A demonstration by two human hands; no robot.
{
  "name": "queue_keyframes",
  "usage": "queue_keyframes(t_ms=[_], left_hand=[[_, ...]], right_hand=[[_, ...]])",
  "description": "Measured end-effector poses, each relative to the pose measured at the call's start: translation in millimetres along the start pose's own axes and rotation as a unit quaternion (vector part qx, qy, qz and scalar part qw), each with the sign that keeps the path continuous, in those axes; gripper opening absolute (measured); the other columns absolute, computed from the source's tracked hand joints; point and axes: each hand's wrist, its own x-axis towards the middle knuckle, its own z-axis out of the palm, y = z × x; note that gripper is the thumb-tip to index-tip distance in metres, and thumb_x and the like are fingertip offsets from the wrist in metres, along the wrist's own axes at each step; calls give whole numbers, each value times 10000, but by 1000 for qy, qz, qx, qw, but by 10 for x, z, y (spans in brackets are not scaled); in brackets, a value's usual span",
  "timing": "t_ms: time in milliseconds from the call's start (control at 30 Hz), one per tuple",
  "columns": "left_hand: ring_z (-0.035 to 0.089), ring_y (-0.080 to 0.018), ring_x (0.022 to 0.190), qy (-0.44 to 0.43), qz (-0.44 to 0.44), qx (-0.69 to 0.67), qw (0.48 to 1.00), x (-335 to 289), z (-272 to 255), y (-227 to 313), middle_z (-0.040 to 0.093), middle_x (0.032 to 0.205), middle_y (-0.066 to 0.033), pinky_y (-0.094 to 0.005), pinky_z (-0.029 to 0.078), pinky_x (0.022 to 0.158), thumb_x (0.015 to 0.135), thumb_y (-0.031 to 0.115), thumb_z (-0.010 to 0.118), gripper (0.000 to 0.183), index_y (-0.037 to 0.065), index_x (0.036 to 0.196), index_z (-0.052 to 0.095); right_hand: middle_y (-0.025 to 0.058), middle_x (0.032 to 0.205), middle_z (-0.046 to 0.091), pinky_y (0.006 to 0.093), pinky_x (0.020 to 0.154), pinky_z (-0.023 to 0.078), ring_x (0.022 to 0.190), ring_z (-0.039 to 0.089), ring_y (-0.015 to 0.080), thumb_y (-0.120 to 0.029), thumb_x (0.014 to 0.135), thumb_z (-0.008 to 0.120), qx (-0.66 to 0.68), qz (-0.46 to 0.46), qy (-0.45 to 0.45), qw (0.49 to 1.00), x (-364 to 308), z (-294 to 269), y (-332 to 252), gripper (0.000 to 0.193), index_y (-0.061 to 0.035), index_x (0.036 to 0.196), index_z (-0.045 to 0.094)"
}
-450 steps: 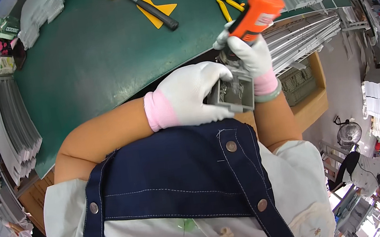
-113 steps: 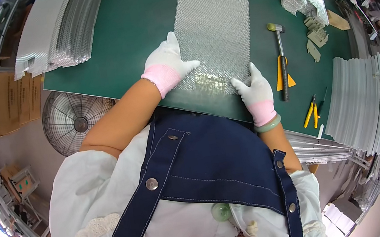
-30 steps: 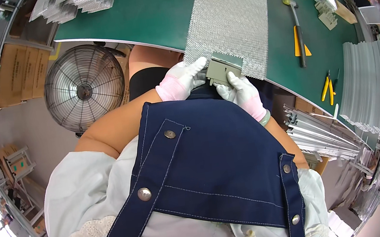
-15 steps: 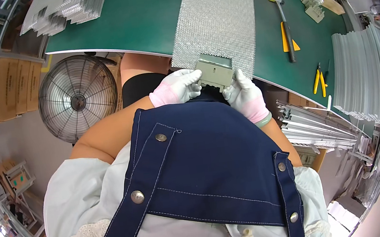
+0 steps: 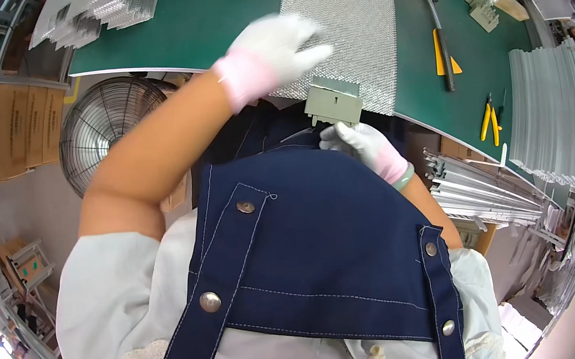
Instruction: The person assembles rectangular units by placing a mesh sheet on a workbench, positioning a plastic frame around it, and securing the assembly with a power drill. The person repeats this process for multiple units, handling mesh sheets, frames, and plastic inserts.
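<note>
My left hand (image 5: 277,46), in a white glove with a pink cuff, is raised over the near edge of a silver mesh sheet (image 5: 348,22) that lies flat on the green table (image 5: 208,15); its fingers are spread and it holds nothing. My right hand (image 5: 359,142), gloved the same way, grips the lower edge of a small grey metal frame piece (image 5: 332,101) held at the table's near edge, just below the mesh sheet.
A hammer (image 5: 435,29) on a yellow wedge and yellow-handled pliers (image 5: 487,118) lie on the table to the right. Stacks of mesh sheets (image 5: 91,13) sit far left and metal strips (image 5: 555,115) right. A floor fan (image 5: 106,127) stands below the table.
My left hand has let go of the grey frame piece and lifted up over the mesh sheet. My right hand still holds the piece at the table edge.
</note>
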Motion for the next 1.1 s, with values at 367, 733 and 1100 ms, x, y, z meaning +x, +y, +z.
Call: queue_keyframes(t_ms=[367,733,1100], left_hand=[[262,-376,1489,-94,148,217,960,503,582,-340,345,1605,-102,-611,194,1189,879,643,588,735,283,1506,454],[235,-399,1501,-108,129,210,963,261,649,-98,316,1615,-141,-640,169,1183,907,623,557,709,276,1514,440],[276,-408,1478,-78,144,232,959,213,734,-90,342,1598,-148,-652,193,1165,940,592,526,657,283,1513,437]], right_hand=[[91,810,660,256,652,495,659,597,137,-396,998,638,166,-112,80,976,377,235,14,433,37,999,649],[48,798,582,252,613,475,668,527,133,-362,984,652,362,40,40,931,7,291,-24,319,-54,1032,584],[127,856,701,249,565,490,615,614,137,-363,1000,645,216,-133,98,962,281,141,345,397,30,1054,657]])
